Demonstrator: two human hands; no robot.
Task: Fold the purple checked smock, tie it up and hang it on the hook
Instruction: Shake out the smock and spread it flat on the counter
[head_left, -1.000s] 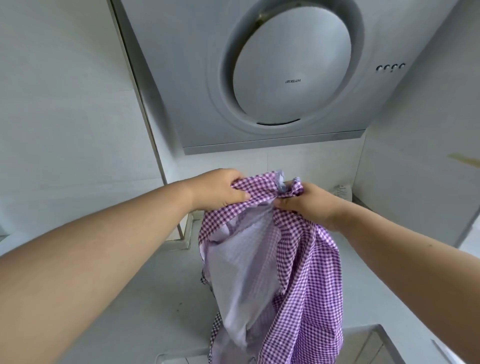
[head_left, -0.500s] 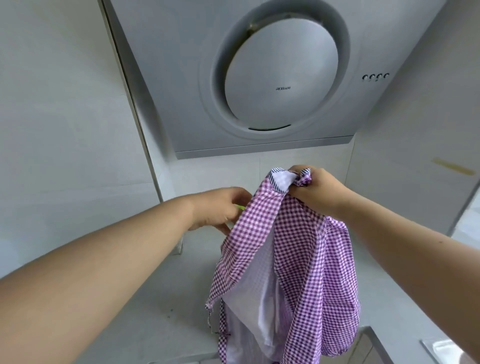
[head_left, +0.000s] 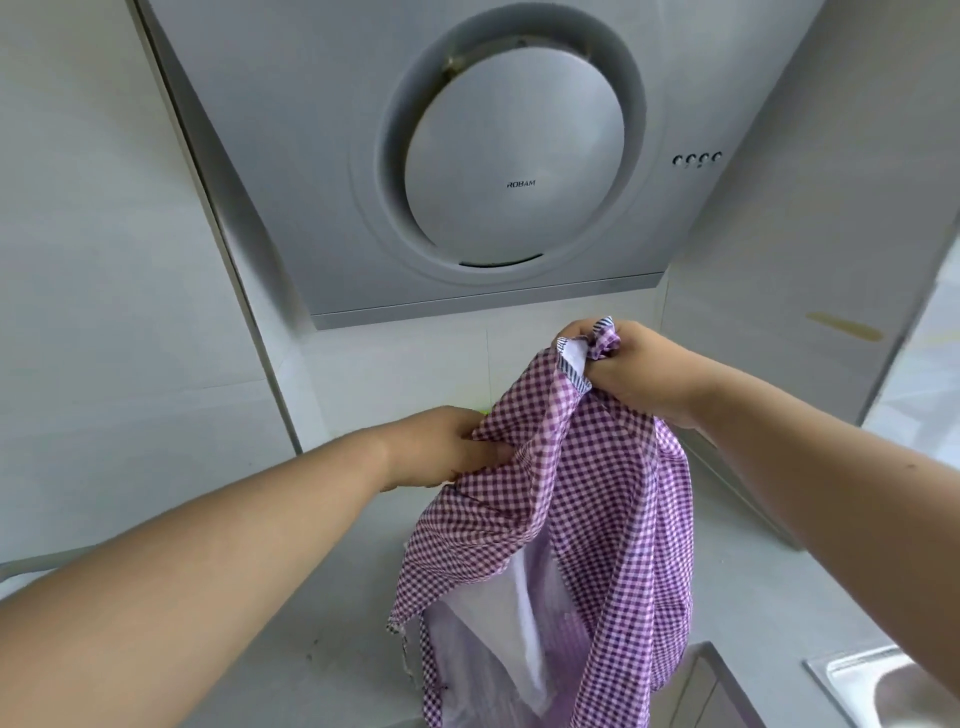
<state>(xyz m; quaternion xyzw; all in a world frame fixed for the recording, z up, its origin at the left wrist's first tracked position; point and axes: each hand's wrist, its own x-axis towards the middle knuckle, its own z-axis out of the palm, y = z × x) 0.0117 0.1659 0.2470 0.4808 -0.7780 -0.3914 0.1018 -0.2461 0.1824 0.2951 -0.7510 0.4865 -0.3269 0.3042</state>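
Observation:
The purple checked smock (head_left: 597, 499) hangs in the air in front of me, its white lining showing low down. My right hand (head_left: 639, 369) grips the bunched top edge of the smock, held high at the right. My left hand (head_left: 447, 447) is lower and to the left and pinches the smock's left edge. A small bit of something yellow-green (head_left: 120, 409) peeks out just above my left hand. No hook is in view.
A grey range hood (head_left: 467, 171) with a round plate fills the wall above. White wall cabinets stand to the left and right. A grey countertop (head_left: 311, 613) lies below the smock, and a steel sink (head_left: 893, 686) shows at the bottom right.
My right hand has carried the top of the smock to the right. My left hand has slid down the left edge, and the cloth now spreads wider between the hands.

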